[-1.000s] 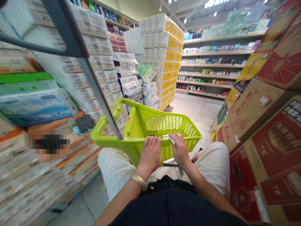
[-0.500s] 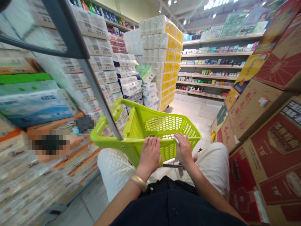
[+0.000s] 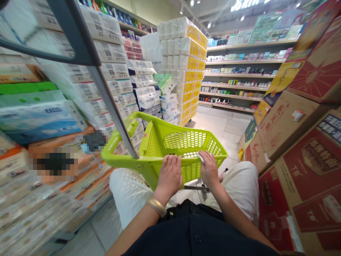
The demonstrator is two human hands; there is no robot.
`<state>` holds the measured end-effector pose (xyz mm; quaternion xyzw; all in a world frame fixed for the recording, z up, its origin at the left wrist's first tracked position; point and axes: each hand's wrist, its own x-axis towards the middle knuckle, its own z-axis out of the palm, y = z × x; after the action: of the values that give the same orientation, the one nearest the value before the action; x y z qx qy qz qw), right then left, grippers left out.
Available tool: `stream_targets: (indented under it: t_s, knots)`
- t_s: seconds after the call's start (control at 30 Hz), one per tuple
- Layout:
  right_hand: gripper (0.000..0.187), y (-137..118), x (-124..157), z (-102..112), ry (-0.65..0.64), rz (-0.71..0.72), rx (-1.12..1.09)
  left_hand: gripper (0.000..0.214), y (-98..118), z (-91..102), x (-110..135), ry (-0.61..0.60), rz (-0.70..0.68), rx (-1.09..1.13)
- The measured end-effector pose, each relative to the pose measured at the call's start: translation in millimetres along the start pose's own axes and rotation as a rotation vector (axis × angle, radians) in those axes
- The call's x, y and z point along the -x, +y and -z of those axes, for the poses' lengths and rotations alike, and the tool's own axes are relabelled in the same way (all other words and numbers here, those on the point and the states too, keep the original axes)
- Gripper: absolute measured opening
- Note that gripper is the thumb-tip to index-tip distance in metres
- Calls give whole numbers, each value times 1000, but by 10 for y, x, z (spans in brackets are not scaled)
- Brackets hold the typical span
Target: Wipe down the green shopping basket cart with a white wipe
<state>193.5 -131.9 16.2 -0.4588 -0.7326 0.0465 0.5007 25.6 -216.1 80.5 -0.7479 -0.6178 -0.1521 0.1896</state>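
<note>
While the green basket [image 3: 192, 170] sits right in front of the person, just ahead of the knees and close to the body, both hands are on its near edge. The left hand [image 3: 170, 174] has its fingers bent over the rim, so it's basically gripping the basket, and there's a gold bangle [image 3: 156, 207] on that wrist. The right hand [image 3: 209, 169] is further along the same rim, fingers curled in narrow around a small white thing [image 3: 200, 156]. Can't tell what that is, since most of it is covered. The two hands are near each other but not touching.

A metal pole [image 3: 112, 103] slants up from the basket's left end to a dark grey handle [image 3: 86, 46], and a green loop [image 3: 114, 142] sticks out at that end too. White trousers [image 3: 239, 188] show on both sides of the basket. Over on the left it's piles of tissue packs [image 3: 45, 117], with a tall yellow and white stack [image 3: 183, 71] past the basket. Big cardboard boxes [image 3: 311, 156] fill the right side, and stocked shelves [image 3: 237, 65] run across the back.
</note>
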Motion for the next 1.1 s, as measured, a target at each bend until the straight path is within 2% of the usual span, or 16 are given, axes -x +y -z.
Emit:
stream_targets:
  t_s: [0.07, 0.23, 0.3, 0.43, 0.5, 0.57, 0.7, 0.77, 0.9, 1.1]
  knots:
    - [46, -51, 20, -17, -8, 13, -3, 61, 7, -3, -3, 4, 5, -9]
    - [55, -287, 70, -65, -167, 199, -103, 60, -1, -4, -5, 12, -3, -7]
    - [54, -218, 53, -42, -145, 170, -90, 61, -7, -3, -2, 11, -6, 8]
    - [47, 34, 15, 25, -14, 9, 3, 63, -3, -8, 1, 5, -4, 13]
    - [46, 31, 27, 23, 6, -23, 18, 62, 5, -15, 0, 7, 3, 8]
    - [49, -84, 58, -8, -32, 18, -14, 62, 10, -22, -2, 10, 8, 16]
    - [58, -323, 92, -63, -172, 188, -109, 63, 4, -28, -2, 17, 11, 38]
    - [57, -326, 76, -60, -167, 182, -100, 63, 0, -28, 0, 17, 4, 35]
    - [51, -293, 32, -68, -79, 61, -39, 62, 14, -34, -1, 11, 4, 15]
    - [55, -442, 26, -134, -183, 182, -107, 62, 27, -48, -5, 26, 19, 25]
